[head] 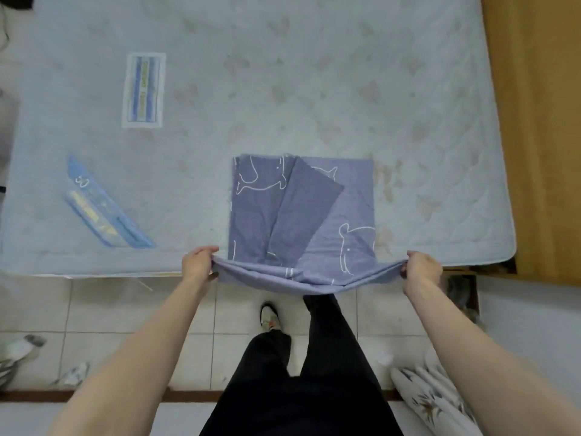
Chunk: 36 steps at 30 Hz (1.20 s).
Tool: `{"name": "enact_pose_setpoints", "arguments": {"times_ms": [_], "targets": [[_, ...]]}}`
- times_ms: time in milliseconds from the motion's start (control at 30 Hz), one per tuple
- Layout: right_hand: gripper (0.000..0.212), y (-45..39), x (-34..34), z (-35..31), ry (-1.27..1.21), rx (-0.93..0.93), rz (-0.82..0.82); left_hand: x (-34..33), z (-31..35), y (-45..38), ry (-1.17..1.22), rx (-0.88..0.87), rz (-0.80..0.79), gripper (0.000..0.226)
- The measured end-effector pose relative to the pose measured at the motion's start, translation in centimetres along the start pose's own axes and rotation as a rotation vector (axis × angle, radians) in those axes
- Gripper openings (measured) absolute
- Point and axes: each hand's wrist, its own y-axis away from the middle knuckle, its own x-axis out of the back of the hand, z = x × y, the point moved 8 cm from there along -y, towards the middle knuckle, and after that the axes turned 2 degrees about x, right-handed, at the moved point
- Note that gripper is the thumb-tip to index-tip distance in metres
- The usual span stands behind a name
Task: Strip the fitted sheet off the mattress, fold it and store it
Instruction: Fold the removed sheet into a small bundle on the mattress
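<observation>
The purple fitted sheet (301, 212), printed with white animal outlines, lies partly folded on the bare pale quilted mattress (283, 89), near its front edge. The sheet's near edge hangs lifted off the mattress, sagging in the middle. My left hand (198, 264) grips the near left corner of the sheet. My right hand (421, 268) grips the near right corner. Both hands are level with the mattress edge, about a sheet's width apart. A loose flap lies diagonally across the folded stack.
Two labels are on the mattress: a white one (144, 90) at the back left and a blue one (103, 204) at the front left. A wooden panel (540, 121) borders the right side. Below are white floor tiles (132, 309), my legs, shoes (19, 347) left, patterned cloth (434, 401) right.
</observation>
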Motion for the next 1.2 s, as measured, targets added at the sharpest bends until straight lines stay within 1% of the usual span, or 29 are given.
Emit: {"name": "enact_pose_setpoints", "arguments": {"times_ms": [67, 100, 133, 167, 200, 233, 267, 300, 367, 400, 433, 500, 600, 667, 733, 800, 833, 900, 933, 1033, 1100, 1200], "targets": [[0.035, -2.1, -4.8, -8.2, -0.073, 0.043, -0.141, -4.5, 9.0, -1.3, 0.152, 0.001, -0.045, 0.025], [0.030, -2.5, -7.1, -14.1, -0.112, 0.099, -0.175, -6.9, 14.8, -1.8, 0.231, -0.032, -0.044, 0.022], [0.022, -2.1, -8.8, -17.8, -0.167, 0.135, -0.213, -8.0, 18.6, -1.8, 0.288, -0.058, -0.062, 0.021], [0.020, -2.4, -11.0, -26.6, -0.234, 0.195, -0.292, -11.9, 26.9, -1.1, 0.347, -0.110, -0.137, 0.020], [0.026, -1.9, -11.9, -33.9, -0.354, 0.224, -0.304, -14.2, 33.9, 0.2, 0.406, -0.173, -0.200, 0.018], [0.028, -1.4, -12.1, -38.0, -0.502, 0.221, -0.281, -15.1, 38.1, 0.9, 0.473, -0.222, -0.242, 0.014], [0.025, -0.9, -11.3, -43.3, -0.712, 0.223, -0.221, -16.3, 43.9, 2.7, 0.507, -0.300, -0.270, 0.012], [0.020, -0.5, -9.6, -49.1, -0.860, 0.249, -0.217, -18.0, 50.3, 5.3, 0.544, -0.382, -0.357, 0.016], [0.021, 1.5, -5.1, -57.4, -1.029, 0.357, -0.258, -20.0, 59.8, 11.5, 0.570, -0.563, -0.508, 0.030], [0.024, 2.3, -2.4, -60.1, -1.087, 0.383, -0.225, -20.5, 63.6, 14.5, 0.582, -0.631, -0.546, 0.030], [0.025, 3.3, 0.5, -62.4, -1.171, 0.415, -0.224, -20.6, 66.6, 17.2, 0.614, -0.688, -0.584, 0.025], [0.024, 5.2, 5.3, -64.3, -1.277, 0.482, -0.213, -20.1, 69.9, 20.7, 0.684, -0.725, -0.621, 0.016], [0.021, 7.5, 9.5, -62.9, -1.327, 0.537, -0.136, -19.6, 70.9, 22.5, 0.711, -0.713, -0.607, 0.017], [0.027, 8.8, 10.8, -60.4, -1.349, 0.548, -0.105, -19.3, 70.2, 22.7, 0.681, -0.695, -0.570, 0.023], [0.028, 9.5, 11.1, -56.7, -1.354, 0.528, -0.057, -19.2, 68.8, 21.5, 0.634, -0.672, -0.570, 0.029], [0.022, 10.2, 10.3, -51.4, -1.321, 0.503, 0.015, -19.2, 66.6, 18.9, 0.528, -0.660, -0.592, 0.030], [0.020, 10.4, 9.5, -48.3, -1.298, 0.478, 0.049, -19.2, 65.1, 17.2, 0.456, -0.648, -0.592, 0.027], [0.021, 10.4, 7.2, -41.5, -1.251, 0.400, 0.126, -18.5, 61.5, 12.6, 0.336, -0.610, -0.533, 0.018], [0.021, 10.2, 5.6, -37.8, -1.223, 0.352, 0.157, -18.1, 59.6, 9.8, 0.284, -0.595, -0.503, 0.018], [0.021, 8.5, 0.1, -26.0, -1.109, 0.194, 0.229, -17.2, 53.2, 1.4, 0.081, -0.594, -0.436, 0.026], [0.022, 7.3, -3.7, -17.9, -0.981, 0.102, 0.264, -16.6, 48.5, -4.3, -0.070, -0.581, -0.392, 0.031], [0.027, 5.9, -9.9, -6.5, -0.776, 0.018, 0.233, -15.4, 41.1, -13.4, -0.307, -0.533, -0.319, 0.043]]}}
